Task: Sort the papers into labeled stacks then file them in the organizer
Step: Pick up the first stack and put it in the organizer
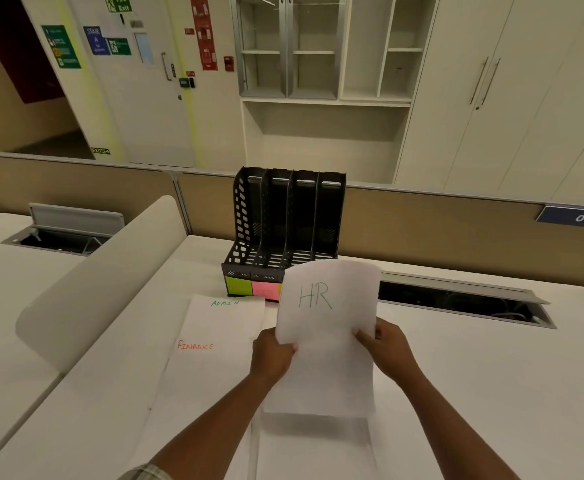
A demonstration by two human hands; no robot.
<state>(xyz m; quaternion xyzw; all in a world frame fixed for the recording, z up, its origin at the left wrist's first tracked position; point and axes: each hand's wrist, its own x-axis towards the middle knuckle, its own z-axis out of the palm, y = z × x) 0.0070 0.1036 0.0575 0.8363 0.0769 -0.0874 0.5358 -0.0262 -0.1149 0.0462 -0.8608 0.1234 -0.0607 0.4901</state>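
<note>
Both hands hold up a white sheet marked "HR" above the desk. My left hand grips its left edge and my right hand grips its right edge. On the desk to the left lie a sheet marked "ADMIN" and, overlapping it nearer me, one marked "FINANCE". More white paper lies flat under the raised sheet. A black slotted file organizer stands behind, with a green and a pink sticky label on its front; the raised sheet hides its right front.
A curved cream divider runs along the left of the white desk. An open cable trough sits at the right rear and another on the neighbouring desk. A beige partition stands behind the organizer.
</note>
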